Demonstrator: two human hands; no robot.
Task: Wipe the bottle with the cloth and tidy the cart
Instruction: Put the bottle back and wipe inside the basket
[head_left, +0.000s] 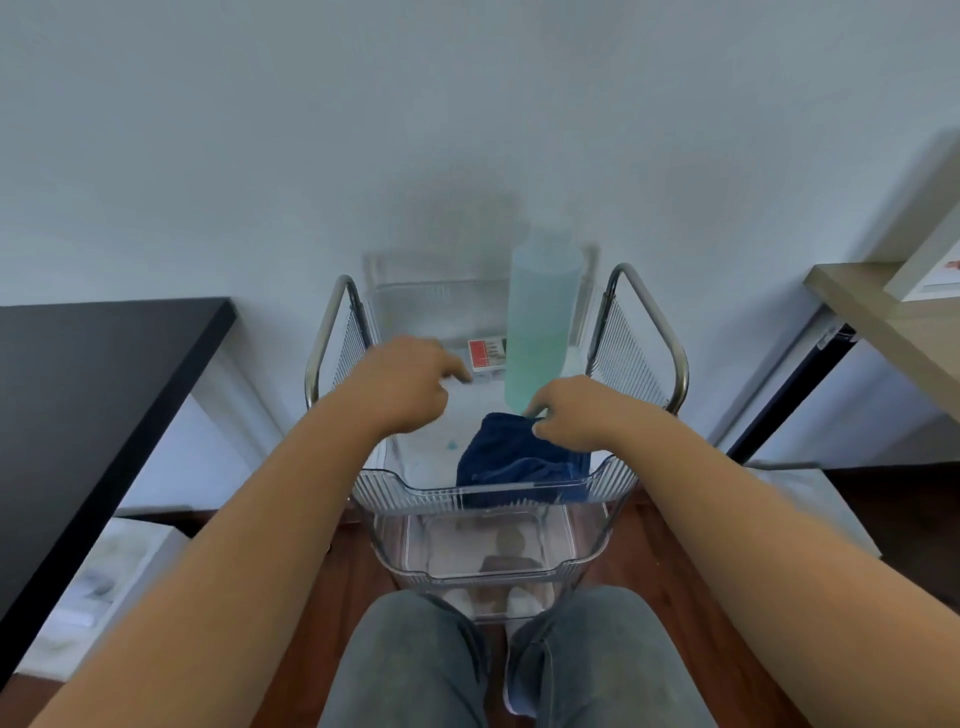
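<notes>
From the head camera, your right hand (574, 410) pinches the soft, limp cloth (514, 457) in the cart (493, 486); your left hand (410, 382) hovers empty, loosely curled. The bottle (537, 322) behind looks smooth, probably slippery: grasp its middle.

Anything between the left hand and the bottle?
Head view: a small red-and-white box lies between the left hand and the bottle, on the cart's top tray.

Left hand (410, 382) loose — right hand (574, 413) pinching.
</notes>
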